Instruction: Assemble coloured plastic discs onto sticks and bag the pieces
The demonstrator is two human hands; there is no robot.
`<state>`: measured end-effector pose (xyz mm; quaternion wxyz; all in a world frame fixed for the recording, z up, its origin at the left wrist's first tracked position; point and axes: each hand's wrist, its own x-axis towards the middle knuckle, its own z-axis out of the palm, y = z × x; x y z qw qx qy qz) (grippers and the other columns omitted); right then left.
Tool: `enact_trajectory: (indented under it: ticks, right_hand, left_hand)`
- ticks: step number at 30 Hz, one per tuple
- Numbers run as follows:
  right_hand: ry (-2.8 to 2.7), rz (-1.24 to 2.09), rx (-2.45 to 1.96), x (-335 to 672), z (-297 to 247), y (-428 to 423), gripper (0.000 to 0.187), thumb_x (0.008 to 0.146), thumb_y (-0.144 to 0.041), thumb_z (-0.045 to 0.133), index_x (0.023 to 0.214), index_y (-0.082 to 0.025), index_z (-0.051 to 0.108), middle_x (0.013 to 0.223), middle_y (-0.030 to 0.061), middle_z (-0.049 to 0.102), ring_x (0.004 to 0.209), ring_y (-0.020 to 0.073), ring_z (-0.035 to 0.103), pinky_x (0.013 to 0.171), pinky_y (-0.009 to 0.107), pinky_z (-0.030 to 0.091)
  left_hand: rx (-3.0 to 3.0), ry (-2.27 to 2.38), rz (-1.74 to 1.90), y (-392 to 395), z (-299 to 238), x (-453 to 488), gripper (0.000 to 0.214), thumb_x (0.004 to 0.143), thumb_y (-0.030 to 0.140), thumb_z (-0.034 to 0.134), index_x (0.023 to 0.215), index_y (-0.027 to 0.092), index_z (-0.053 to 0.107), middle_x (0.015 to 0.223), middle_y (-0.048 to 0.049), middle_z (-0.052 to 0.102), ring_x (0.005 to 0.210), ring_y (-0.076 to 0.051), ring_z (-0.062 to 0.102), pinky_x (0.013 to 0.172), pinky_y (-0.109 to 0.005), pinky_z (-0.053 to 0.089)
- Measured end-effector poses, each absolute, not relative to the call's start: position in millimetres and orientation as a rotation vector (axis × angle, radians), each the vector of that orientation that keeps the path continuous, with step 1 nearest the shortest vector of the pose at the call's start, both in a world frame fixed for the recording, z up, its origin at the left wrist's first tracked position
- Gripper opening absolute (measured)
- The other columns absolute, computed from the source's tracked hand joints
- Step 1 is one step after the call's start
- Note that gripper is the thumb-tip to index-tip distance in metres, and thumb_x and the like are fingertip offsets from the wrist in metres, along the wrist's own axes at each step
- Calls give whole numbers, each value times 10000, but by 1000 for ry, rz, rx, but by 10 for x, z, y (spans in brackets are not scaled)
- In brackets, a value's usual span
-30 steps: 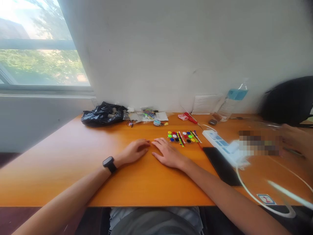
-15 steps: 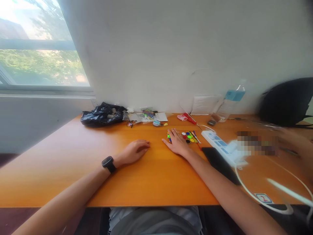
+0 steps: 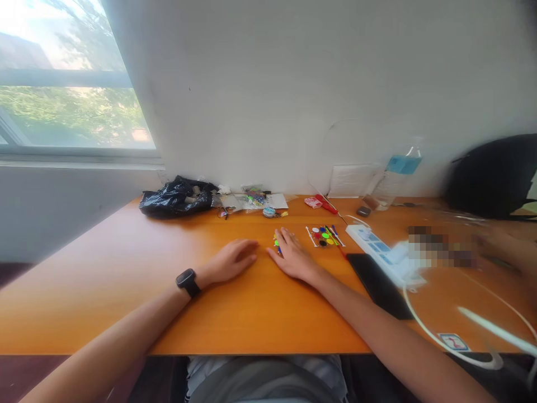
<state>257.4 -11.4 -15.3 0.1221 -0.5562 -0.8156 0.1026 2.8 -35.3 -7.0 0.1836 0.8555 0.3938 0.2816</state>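
Observation:
My left hand (image 3: 229,261) rests palm down on the orange table (image 3: 126,280), fingers loosely together, a black watch (image 3: 187,281) on its wrist. My right hand (image 3: 292,256) lies flat beside it, fingers stretched over a few small coloured pieces (image 3: 276,244) that peek out at its fingertips. To the right of that hand lies a cluster of small coloured discs and thin sticks (image 3: 324,235).
A black plastic bag (image 3: 176,196) and small packets (image 3: 251,200) lie by the wall. A white power strip (image 3: 375,244), a black phone (image 3: 380,284), a white cable (image 3: 440,336), a water bottle (image 3: 394,176) and a dark bag (image 3: 495,176) are on the right. Another person's hand (image 3: 503,249) is blurred there.
My right hand reached out to the coloured pieces and has slid back left, dragging a few of them away from the cluster. My left hand has stayed put.

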Motion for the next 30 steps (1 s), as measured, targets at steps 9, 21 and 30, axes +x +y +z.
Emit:
enact_trajectory:
  ticks: [9, 21, 30]
  right_hand:
    - [-2386, 312, -1409, 2274, -29, -357, 791, 1092, -586, 230, 1642, -24, 320, 1734, 195, 186, 1633, 310, 123, 1322, 493, 96]
    - [-2217, -281, -1987, 2744, 260, -216, 559, 1058, -489, 454, 1117, -13, 740, 1077, 273, 737, 999, 357, 721, 833, 397, 532]
    - [-2232, -207, -2099, 2783, 271, -193, 580, 1049, -519, 466, 1146, -20, 744, 1099, 284, 743, 1009, 360, 736, 829, 388, 527]
  left_hand:
    - [2298, 1164, 767, -432, -24, 55, 623, 1069, 576, 433, 1589, 235, 392, 1591, -117, 506, 1457, -280, 500, 1236, -466, 402]
    - [2518, 1060, 686, -412, -27, 56, 687, 997, 591, 591, 1600, 309, 423, 1660, -104, 414, 1507, -330, 427, 1252, -529, 369]
    - [2552, 1049, 687, -400, -57, 58, 704, 985, 602, 604, 1598, 309, 422, 1612, -109, 479, 1474, -320, 467, 1234, -522, 393]
